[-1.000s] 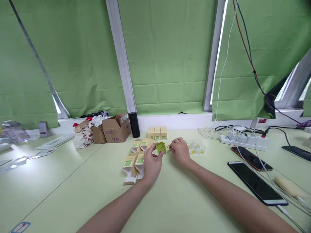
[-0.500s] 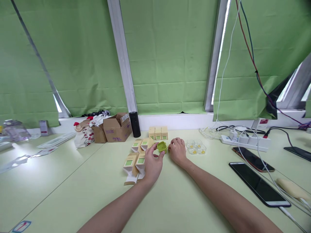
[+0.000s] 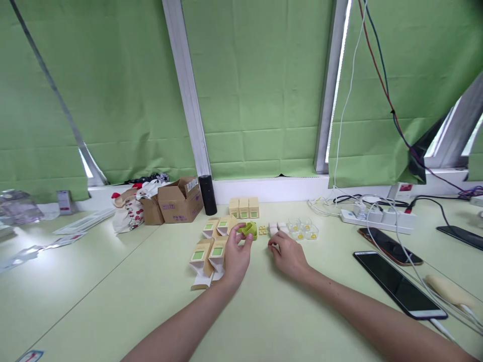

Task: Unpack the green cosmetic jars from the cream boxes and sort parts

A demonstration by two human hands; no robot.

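Observation:
My left hand (image 3: 237,254) is closed with thumb and fingers around a small olive-green container (image 3: 250,230), which looks tilted above the table. Several small yellow pieces (image 3: 262,230) lie just right of it. Beyond my right hand (image 3: 287,254) sit small pale pink-white blocks (image 3: 277,227), partly covered by the fingers. The right fingers are bent together near the tabletop; whether anything small is between them cannot be seen. Farther right stand clear cups (image 3: 304,229) with yellow bits inside. Cream cartons with green windows (image 3: 203,254) lie open-flapped beside my left hand.
Three upright cream boxes (image 3: 244,207) stand at the back. A black cylinder (image 3: 208,195), a cardboard box (image 3: 180,200) and a printed bag (image 3: 129,213) are at the back left. On the right lie a power strip (image 3: 377,221), cables and phones (image 3: 399,284).
My right hand has moved right and toward me, uncovering the yellow pieces and pale blocks. The green container in my left hand has tilted. The view has shifted slightly.

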